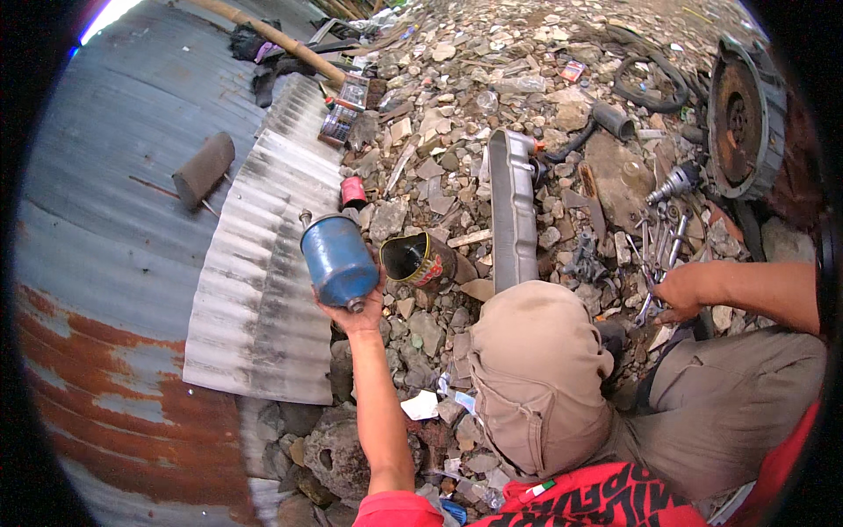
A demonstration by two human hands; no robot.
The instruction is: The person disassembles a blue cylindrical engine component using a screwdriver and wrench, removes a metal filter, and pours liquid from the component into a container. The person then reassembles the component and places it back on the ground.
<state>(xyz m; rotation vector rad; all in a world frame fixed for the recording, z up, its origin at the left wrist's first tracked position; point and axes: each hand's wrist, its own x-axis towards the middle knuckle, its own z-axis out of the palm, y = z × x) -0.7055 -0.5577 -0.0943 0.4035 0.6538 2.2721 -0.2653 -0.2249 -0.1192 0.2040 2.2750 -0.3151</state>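
Note:
My left hand (358,314) cups a blue metal canister (338,262) from below, its fingers wrapped round the lower side. The canister is tilted, with a bolt end at the bottom and a metal fitting at the top, like a filter housing. Beside it, an open-topped can (421,260), dark inside, leans on the stones. Over on the right, my right hand (685,290) is low among several wrenches (659,239), its bent fingers closed on a wrench (645,309), partly hidden by the hand.
A long grey metal cover (514,211) lies on the rubble past my knee (536,360). White corrugated sheeting (263,263) borders the left, with a brown cylinder (204,170) beyond. A round metal housing (742,123), a black hose (654,88) and a small red can (353,191) lie farther off.

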